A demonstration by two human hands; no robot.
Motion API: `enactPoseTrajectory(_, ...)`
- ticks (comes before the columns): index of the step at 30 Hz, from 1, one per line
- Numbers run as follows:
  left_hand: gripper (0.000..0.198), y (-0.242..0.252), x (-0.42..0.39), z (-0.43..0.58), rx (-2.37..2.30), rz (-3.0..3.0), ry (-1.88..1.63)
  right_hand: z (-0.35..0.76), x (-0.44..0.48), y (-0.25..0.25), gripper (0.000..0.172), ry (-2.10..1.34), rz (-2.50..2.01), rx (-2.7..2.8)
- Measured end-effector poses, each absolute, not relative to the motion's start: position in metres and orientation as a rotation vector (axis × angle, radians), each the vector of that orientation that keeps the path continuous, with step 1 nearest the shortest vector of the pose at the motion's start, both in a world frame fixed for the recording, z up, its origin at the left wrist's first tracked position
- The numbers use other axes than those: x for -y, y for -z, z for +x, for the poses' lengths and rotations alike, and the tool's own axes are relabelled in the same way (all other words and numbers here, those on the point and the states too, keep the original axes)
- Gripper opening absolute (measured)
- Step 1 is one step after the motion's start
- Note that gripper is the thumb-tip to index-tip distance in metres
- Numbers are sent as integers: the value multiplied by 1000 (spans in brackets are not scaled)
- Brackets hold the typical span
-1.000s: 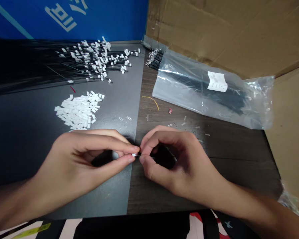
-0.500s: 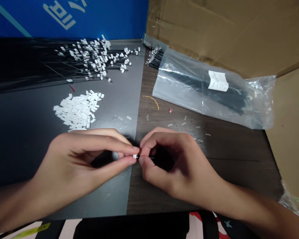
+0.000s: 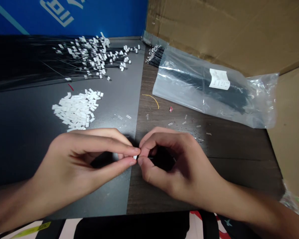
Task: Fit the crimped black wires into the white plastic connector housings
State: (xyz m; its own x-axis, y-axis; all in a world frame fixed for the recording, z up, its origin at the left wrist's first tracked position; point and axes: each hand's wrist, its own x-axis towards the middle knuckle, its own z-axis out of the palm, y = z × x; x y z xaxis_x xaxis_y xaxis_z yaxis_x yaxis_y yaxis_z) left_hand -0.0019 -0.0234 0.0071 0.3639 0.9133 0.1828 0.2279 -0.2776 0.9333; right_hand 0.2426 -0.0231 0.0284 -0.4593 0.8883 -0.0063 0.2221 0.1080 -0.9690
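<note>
My left hand (image 3: 82,159) pinches a small white plastic connector (image 3: 135,157) between thumb and forefinger. My right hand (image 3: 174,166) faces it, its fingertips almost touching the left ones, and pinches a thin black wire (image 3: 147,158) whose end meets the connector. Most of that wire is hidden by my fingers. Beyond my left hand lies a heap of loose white connectors (image 3: 77,109). Farther back spreads a mass of black wires (image 3: 89,56) with white connectors on their ends.
A clear plastic bag of black wires (image 3: 209,86) with a white label lies at the back right, against a cardboard box wall (image 3: 226,33). A blue board (image 3: 114,16) stands behind a dark mat (image 3: 22,139). Small clear bits and a yellow wire (image 3: 151,100) lie on the wooden table (image 3: 214,146).
My hands have drawn slightly closer, with the right fingertips now right at the connector. The background has shifted a little upward in view.
</note>
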Motion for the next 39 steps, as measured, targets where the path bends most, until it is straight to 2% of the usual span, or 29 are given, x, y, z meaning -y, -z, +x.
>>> enactPoseTrajectory(14, 17, -9, 23, -9, -1035, 1789, -1001, 239, 19, -27, 19, -1386, -991, 1707)
enactPoseTrajectory(25, 31, -12, 21, -5, -988, 1738, -994, 239, 24, -24, 15, -1376, -1015, 1655)
enactPoseTrajectory(32, 39, -10, 28, -2, -1047, 1492, -1036, 240, 24, -26, 14, -1372, -1052, 1612)
enactPoseTrajectory(39, 36, -9, 25, -1, -1003, 1467, -994, 239, 24, -26, 14, -1320, -1049, 1658)
